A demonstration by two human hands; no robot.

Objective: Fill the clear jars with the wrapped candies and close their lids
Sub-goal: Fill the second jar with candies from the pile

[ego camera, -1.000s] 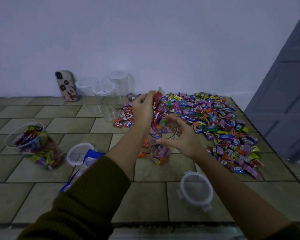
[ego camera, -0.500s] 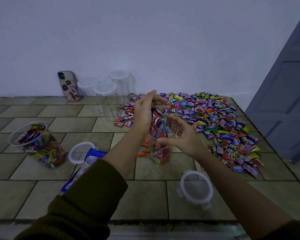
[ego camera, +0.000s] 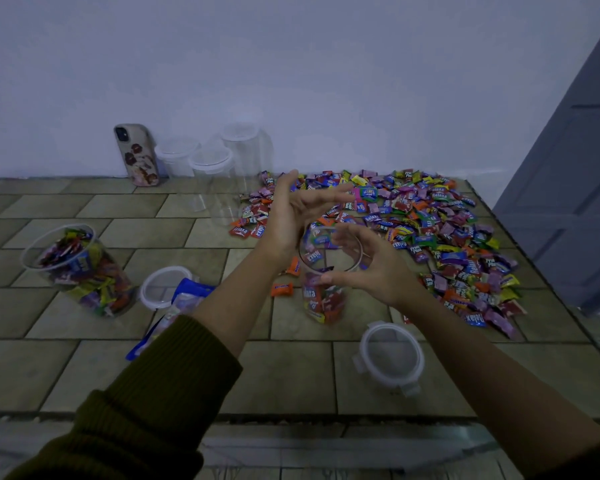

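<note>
Counted: five clear jars, two loose lids, two hands, one heap of sweets.

Partly filled jar [ego camera: 321, 296] upright near the middle of the tiled surface [ego camera: 291, 375], mouth open, sweets in its lower part only. Right hand [ego camera: 371, 268] curled round its rim, thumb on the near side, fingers over the far side. Left hand [ego camera: 291, 220] just above the mouth, fingers spread and slack, nothing held.

Two stray orange candies [ego camera: 281, 289] on the tiles just left of that jar. Heap of wrapped candies [ego camera: 430, 230] beyond and to the right, reaching the far right corner.

Near lid [ego camera: 392, 358] toward the front edge, right of the jar. Left lid [ego camera: 163, 287] beside a blue packet [ego camera: 184, 299]. Full jar [ego camera: 80, 268] toward the left edge, lidless.

Three empty jars [ego camera: 212, 174], lidded, at the far edge by the wall [ego camera: 291, 81]. Phone [ego camera: 137, 155] leaning there beside them.
</note>
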